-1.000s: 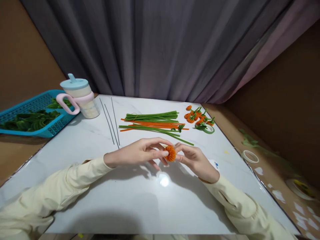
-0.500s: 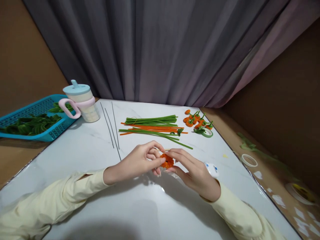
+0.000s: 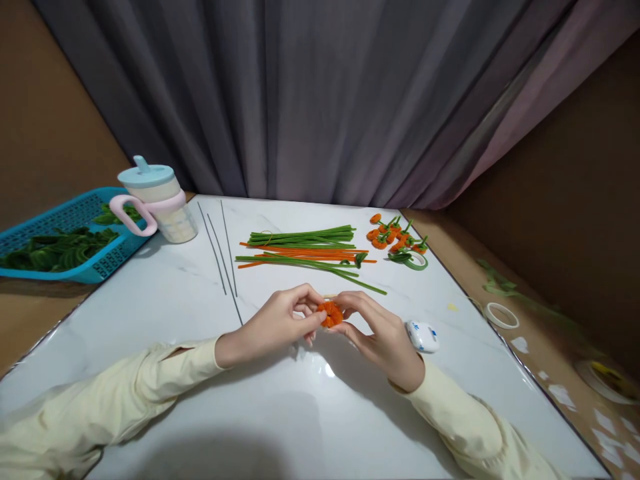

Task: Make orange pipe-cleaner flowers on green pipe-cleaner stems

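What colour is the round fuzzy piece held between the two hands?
The round fuzzy piece is orange, best seen in the head view.

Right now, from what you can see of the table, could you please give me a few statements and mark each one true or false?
1. The left hand and the right hand both touch the orange piece. True.
2. Three thin dark rods lie between the lidded cup and the green stems. True.
3. The lidded cup is tipped over on its side. False: it stands upright.
4. The blue basket holds a pile of orange pieces. False: green leaf-like pieces lie in it.
5. The white case lies beside the right hand. True.
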Tool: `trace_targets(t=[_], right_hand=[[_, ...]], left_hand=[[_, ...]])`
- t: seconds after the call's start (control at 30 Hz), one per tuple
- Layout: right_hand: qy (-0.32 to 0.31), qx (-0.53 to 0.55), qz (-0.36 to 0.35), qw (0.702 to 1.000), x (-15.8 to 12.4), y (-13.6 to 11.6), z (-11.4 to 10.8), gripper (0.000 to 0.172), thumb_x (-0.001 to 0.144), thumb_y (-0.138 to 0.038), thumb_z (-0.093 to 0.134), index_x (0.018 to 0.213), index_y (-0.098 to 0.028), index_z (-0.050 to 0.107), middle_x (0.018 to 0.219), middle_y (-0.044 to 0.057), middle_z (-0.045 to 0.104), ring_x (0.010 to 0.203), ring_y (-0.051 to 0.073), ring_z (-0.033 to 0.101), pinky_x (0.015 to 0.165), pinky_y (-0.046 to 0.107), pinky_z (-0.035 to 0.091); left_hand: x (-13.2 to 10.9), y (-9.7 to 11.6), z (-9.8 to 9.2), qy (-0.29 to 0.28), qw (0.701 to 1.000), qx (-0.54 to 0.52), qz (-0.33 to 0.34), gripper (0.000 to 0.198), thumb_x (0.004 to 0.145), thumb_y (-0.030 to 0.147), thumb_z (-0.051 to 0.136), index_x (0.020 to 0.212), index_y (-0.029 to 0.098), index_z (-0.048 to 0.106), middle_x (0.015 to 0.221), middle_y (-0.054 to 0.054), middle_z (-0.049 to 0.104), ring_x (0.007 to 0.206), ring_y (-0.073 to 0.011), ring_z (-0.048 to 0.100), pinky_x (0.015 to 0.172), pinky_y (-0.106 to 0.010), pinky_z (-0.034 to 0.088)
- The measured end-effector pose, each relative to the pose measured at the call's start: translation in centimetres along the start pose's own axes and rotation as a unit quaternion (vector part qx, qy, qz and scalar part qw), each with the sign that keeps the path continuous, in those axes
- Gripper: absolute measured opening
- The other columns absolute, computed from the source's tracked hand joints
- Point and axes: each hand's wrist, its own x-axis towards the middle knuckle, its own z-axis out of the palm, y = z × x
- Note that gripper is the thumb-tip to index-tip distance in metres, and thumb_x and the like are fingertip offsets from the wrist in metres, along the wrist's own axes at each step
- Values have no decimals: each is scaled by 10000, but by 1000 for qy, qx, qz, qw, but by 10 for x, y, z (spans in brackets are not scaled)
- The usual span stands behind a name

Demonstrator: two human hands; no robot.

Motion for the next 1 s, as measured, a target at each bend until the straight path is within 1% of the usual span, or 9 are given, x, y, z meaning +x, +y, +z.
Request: trace_targets(t=[0.13, 0.3, 0.43, 0.57, 0.67, 0.73, 0.83, 0.9, 1.0], right_hand=[[-13, -44, -42, 998, -4, 6, 2, 190, 892, -177, 491, 1080, -174, 469, 937, 106, 613, 843, 172, 597, 692, 283, 523], [-23, -61, -46, 997, -7, 8, 2, 139, 873, -77, 465, 982, -161, 481, 859, 83, 607, 744, 145, 577, 636, 250, 498], [-2, -72, -48, 996, -9, 7, 3, 81, 876, -113, 484, 936, -167, 484, 803, 68, 596, 687, 140, 555, 601, 248, 476], [35, -84, -15, 996, -9, 7, 6, 57, 871, -157, 517, 912, -173, 479, 748, 48, 570, 628, 135, 522, 555, 247, 452], [33, -60, 8, 998, -8, 8, 6, 96, 863, -185, 542, 930, -169, 475, 766, 48, 564, 622, 126, 513, 565, 243, 462], [26, -40, 17, 999, -7, 8, 5, 168, 840, -241, 588, 943, -171, 475, 767, 45, 563, 642, 132, 524, 588, 247, 477], [14, -27, 16, 999, -6, 9, 3, 341, 798, -317, 636, 1050, -168, 461, 862, 73, 583, 693, 145, 543, 640, 272, 499], [-11, -20, 3, 1000, -6, 9, 3, 419, 805, -298, 631, 1148, -165, 431, 960, 103, 586, 762, 157, 560, 681, 284, 506], [-36, 0, -12, 999, -7, 8, 5, 339, 850, -175, 559, 1168, -174, 442, 1000, 106, 592, 868, 166, 571, 718, 278, 507]], left_hand=[[2, -5, 0, 1, 1000, 5, 4, 138, 812, 265, 552, 895, 173, 493, 677, 49, 515, 489, -68, 513, 498, -215, 445], [1, -5, 1, -19, 999, 22, 30, 153, 828, 273, 534, 943, 179, 497, 701, 34, 532, 514, -78, 520, 492, -214, 447], [2, -4, 3, -8, 1000, 7, 26, 166, 836, 290, 537, 944, 174, 487, 728, 23, 542, 539, -82, 527, 507, -219, 453], [5, -7, 5, 23, 999, -8, 47, 213, 836, 323, 556, 976, 181, 481, 812, 0, 558, 639, -98, 546, 579, -232, 474], [5, -9, 3, 50, 995, 34, 82, 205, 832, 310, 571, 980, 181, 512, 884, -24, 571, 778, -130, 563, 659, -245, 472], [5, -9, 2, 59, 992, 62, 97, 169, 840, 281, 560, 973, 182, 527, 915, -34, 584, 840, -149, 565, 702, -260, 466], [4, -9, 1, 37, 992, 66, 103, 124, 851, 238, 536, 960, 179, 532, 934, -39, 594, 849, -151, 568, 725, -274, 463], [4, -9, 1, 19, 994, 51, 97, 135, 845, 233, 544, 966, 181, 514, 937, -35, 583, 822, -139, 567, 720, -270, 460], [4, -9, 1, 17, 997, 7, 77, 213, 811, 242, 596, 968, 182, 467, 907, -18, 552, 791, -125, 557, 705, -257, 453]])
